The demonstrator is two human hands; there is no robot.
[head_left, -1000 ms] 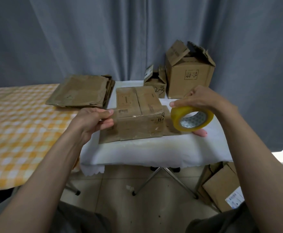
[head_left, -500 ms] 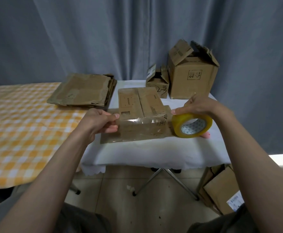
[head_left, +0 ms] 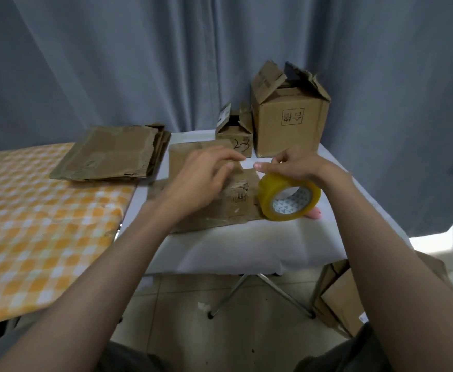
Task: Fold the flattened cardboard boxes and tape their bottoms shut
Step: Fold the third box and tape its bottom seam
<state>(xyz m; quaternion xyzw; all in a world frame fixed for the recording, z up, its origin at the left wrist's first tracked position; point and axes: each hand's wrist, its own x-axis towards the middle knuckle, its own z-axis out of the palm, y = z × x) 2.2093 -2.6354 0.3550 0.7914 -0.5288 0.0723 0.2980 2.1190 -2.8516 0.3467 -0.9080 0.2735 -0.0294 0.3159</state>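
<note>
A small cardboard box (head_left: 237, 204) lies bottom-up on the white table (head_left: 247, 245), its side flaps spread flat. My left hand (head_left: 204, 178) reaches across the top of the box with its fingers stretched out toward the right; it is blurred. Just right of the box, my right hand (head_left: 298, 165) grips a yellow tape roll (head_left: 287, 200) from above, with the roll's lower edge on the table. The fingertips of the two hands nearly meet above the box's right end. A stack of flattened boxes (head_left: 112, 154) lies at the back left.
Two folded boxes stand at the back of the white table: a small one (head_left: 233, 132) and a large one (head_left: 290, 116), flaps up. A pink object (head_left: 314, 214) peeks from behind the roll. An orange checked table (head_left: 45, 224) adjoins on the left. More cardboard (head_left: 341, 296) sits on the floor at right.
My left hand has left the box's left end and swept right across its top. My right hand has stayed with the roll at the box's right side.
</note>
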